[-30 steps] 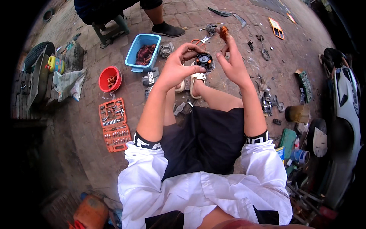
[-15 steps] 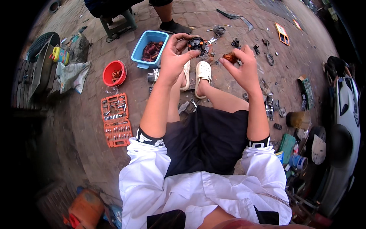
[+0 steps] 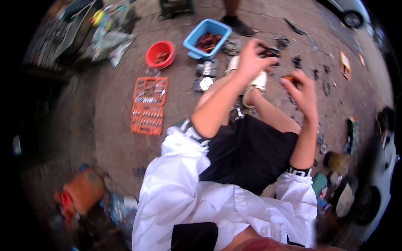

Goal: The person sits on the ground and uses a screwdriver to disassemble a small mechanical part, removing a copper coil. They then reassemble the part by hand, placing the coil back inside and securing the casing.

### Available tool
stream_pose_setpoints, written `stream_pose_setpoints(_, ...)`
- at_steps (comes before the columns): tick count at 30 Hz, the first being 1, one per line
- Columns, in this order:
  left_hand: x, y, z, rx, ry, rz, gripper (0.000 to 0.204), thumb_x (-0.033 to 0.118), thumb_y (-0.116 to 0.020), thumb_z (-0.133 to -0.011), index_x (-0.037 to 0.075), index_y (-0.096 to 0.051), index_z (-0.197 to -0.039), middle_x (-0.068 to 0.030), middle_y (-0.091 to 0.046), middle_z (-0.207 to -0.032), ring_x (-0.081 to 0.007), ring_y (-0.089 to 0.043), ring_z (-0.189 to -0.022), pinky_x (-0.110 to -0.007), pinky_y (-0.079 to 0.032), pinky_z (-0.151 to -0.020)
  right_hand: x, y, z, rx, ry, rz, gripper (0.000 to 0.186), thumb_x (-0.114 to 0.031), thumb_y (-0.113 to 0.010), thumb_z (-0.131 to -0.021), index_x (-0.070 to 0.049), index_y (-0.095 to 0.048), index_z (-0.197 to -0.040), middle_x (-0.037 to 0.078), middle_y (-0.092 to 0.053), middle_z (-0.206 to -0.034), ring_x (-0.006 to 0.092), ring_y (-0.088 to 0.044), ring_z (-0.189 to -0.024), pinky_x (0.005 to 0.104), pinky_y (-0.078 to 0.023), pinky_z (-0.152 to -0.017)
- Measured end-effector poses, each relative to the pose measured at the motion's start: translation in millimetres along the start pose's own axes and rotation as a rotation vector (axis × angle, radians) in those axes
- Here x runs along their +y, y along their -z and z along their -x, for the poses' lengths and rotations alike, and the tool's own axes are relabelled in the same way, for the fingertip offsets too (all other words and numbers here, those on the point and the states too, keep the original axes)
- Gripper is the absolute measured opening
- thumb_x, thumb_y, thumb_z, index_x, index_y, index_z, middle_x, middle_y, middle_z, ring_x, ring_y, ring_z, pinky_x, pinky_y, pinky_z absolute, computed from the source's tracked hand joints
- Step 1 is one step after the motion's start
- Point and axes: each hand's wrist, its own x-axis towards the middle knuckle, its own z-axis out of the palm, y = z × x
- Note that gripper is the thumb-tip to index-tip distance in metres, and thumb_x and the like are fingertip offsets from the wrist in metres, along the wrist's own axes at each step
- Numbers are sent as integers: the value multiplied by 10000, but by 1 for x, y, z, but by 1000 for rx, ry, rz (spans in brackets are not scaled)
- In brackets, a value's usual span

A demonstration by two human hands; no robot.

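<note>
My left hand (image 3: 251, 62) is closed on a black round part (image 3: 272, 53) with orange bits, held by its edge above my white clogs (image 3: 259, 81). Motion smears its details. Off to the right, my right hand (image 3: 304, 93) pinches a small copper-coloured wire bundle (image 3: 289, 78) between thumb and fingers, which partly cover it. The two held pieces are apart. Nearest the left hand, a blue basin (image 3: 193, 37) holds reddish-brown coiled wire (image 3: 208, 42).
A red bowl (image 3: 149, 55) with copper-coloured pieces stands left of the basin, above an open orange socket set (image 3: 147, 119). Metal parts (image 3: 206, 69) lie near my feet. Another person's shoe (image 3: 238, 26) is beyond the basin. Tools and scraps litter the ground at right.
The view has swung left, so the basin, bowl and socket set appear farther right. Both hands still hold their pieces; the black round part now shows more edge-on.
</note>
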Motion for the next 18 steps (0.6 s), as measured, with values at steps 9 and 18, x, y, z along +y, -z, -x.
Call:
stream_pose_setpoints(9,-17,-29,3,86,-67,-506,519,170,-806,-558,4,-526,-962,-127,-643,-824,-251,-648,-807,-338,-502,-717,12,5,7,159,-212,-269,247,-195,-609,-879,-33,-542,-704,-63,-432,-653,25,-343,-602,205,-242,-529)
stream_pose_setpoints(18,-10,-43,2,-10,-109,-482,469,150,-786,-594,20,-529,-964,-153,-638,-834,-326,-625,-828,-388,-485,-707,31,21,1,384,-22,-851,279,-82,-483,-916,42,-520,-1164,117,-562,-1113,153,-521,-978,259,-390,-822)
